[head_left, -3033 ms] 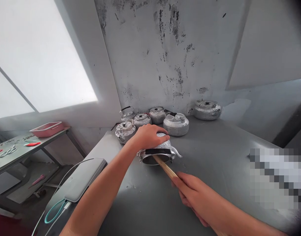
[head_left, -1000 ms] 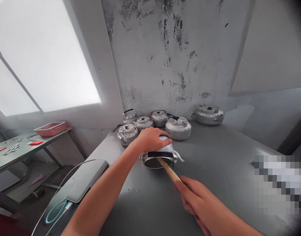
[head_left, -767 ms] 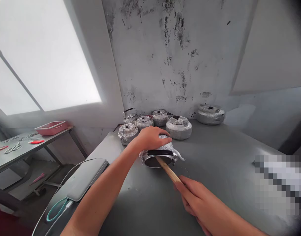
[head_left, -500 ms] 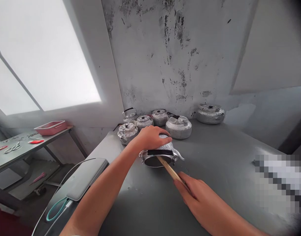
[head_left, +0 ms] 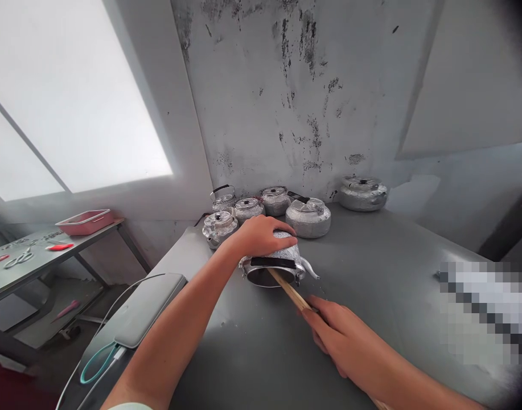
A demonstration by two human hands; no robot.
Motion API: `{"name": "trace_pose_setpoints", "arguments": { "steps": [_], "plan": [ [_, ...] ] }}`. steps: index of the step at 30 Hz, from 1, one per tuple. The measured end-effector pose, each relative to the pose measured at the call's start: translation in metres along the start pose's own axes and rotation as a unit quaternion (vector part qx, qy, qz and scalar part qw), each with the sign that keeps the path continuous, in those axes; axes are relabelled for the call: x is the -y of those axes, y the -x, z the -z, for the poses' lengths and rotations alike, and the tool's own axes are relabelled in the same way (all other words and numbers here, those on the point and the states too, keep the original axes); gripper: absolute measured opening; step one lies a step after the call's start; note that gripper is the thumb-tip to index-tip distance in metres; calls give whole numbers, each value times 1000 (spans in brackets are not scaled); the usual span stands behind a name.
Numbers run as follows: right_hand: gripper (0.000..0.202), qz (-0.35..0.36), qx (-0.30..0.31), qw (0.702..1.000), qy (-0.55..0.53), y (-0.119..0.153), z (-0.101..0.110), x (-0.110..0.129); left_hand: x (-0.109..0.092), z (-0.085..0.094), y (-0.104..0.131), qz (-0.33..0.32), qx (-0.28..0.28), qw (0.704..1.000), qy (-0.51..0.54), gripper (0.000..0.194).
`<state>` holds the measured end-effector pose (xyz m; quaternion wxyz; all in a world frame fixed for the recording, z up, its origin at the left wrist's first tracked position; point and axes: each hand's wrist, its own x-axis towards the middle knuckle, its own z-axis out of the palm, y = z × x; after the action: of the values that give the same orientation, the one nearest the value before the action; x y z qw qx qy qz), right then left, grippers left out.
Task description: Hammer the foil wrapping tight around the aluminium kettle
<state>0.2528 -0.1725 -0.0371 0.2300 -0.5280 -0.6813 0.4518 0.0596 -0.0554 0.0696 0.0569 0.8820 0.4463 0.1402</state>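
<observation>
A silvery metal kettle (head_left: 286, 244) lies on its side on the grey table, its round opening turned toward me and its spout pointing right. Across the top of the opening runs its black handle grip (head_left: 272, 262). My left hand (head_left: 264, 234) is closed over the kettle's body from above, the thumb along its near side. In my right hand (head_left: 335, 327) is a wooden stick (head_left: 292, 293), gripped with the fingers wrapped round it. The stick's far end reaches inside the kettle, where its tip is hidden.
Several more kettles (head_left: 307, 219) stand behind, near the wall, with one kettle (head_left: 363, 195) farther right. A grey power bank (head_left: 152, 310) with cables lies at the table's left edge. On a side table sit a pink basket (head_left: 85, 223) and scissors (head_left: 19, 258).
The right hand has turned slightly, and the stick sits at a slightly different angle in the kettle's opening. My left hand keeps its place on the kettle. The view has shifted a little.
</observation>
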Motion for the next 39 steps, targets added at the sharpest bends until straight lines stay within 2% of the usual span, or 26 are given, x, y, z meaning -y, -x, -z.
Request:
{"name": "trace_pose_setpoints", "arguments": {
  "steps": [14, 18, 26, 36, 39],
  "plan": [
    [36, -11, 11, 1000, 6, -6, -1, 0, -8, 0, 2, 9, -13, 1000, -22, 37],
    [38, 0, -5, 1000, 16, -8, 0, -2, -13, 1, 3, 8, -15, 999, -37, 38],
    [35, 1, -15, 998, 54, -5, 1, 10, -19, -3, 6, -1, -22, 998, -64, 40],
    [35, -16, 2, 999, 52, -4, -1, 7, -14, 0, 4, 6, -18, 999, -41, 39],
    [36, -10, -12, 998, 64, -4, -2, 4, -10, 1, 3, 15, -16, 999, -27, 38]
  ]
}}
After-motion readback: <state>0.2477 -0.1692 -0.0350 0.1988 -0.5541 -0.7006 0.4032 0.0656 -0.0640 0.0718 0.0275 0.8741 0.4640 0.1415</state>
